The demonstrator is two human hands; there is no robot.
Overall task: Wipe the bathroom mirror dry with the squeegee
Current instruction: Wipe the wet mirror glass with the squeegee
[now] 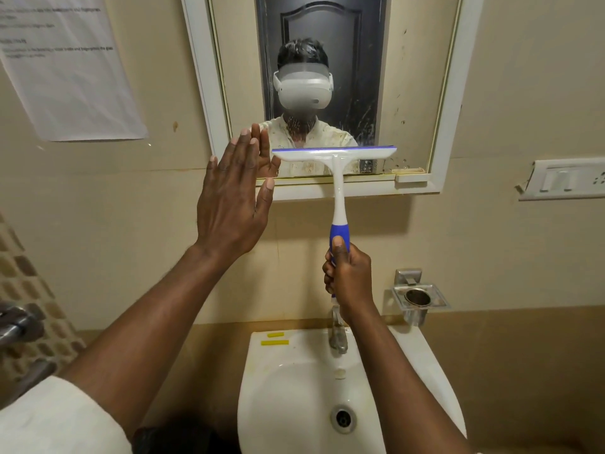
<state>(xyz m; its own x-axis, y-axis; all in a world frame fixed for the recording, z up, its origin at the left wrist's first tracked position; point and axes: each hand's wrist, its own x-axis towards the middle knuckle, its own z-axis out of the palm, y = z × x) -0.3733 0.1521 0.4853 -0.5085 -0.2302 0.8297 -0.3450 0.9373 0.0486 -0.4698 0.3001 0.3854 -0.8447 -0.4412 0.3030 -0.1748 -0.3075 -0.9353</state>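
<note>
**A:** Head view — where's the squeegee (pixel 334 165)?

**B:** Centre of the frame, upright. Its white blade bar with a blue rubber edge lies level across the lower part of the mirror (pixel 409 93), and the handle runs straight down past the white frame. Whether the rubber actually touches the glass, I cannot tell.

**A:** And the hands?

**B:** The right hand (pixel 347 275) is wrapped round the blue grip at the bottom of the handle, thumb pointing up along it. The left hand (pixel 230 204) is left of centre, raised with fingers straight and spread, palm toward the mirror's lower left corner, holding nothing. Its reflection shows just beside it in the glass.

**A:** Is the mirror wet?

**B:** Droplets and streaks show on the right half of the glass, above and beside the blade.

**A:** Any containers?

**B:** Two. A steel cup holder (pixel 419 299) on the wall at lower right — the cup looks dark inside, and I can't make out any contents. And the white sink (pixel 288 388) at bottom centre, with a drain in its basin, a metal tap (pixel 337 335) behind the right wrist, and two yellow strips (pixel 274 339) on its back ledge.

**A:** Anything else?

**B:** A printed paper sheet (pixel 65 60) on the wall at upper left, and a switch plate (pixel 566 178) at right.
</note>
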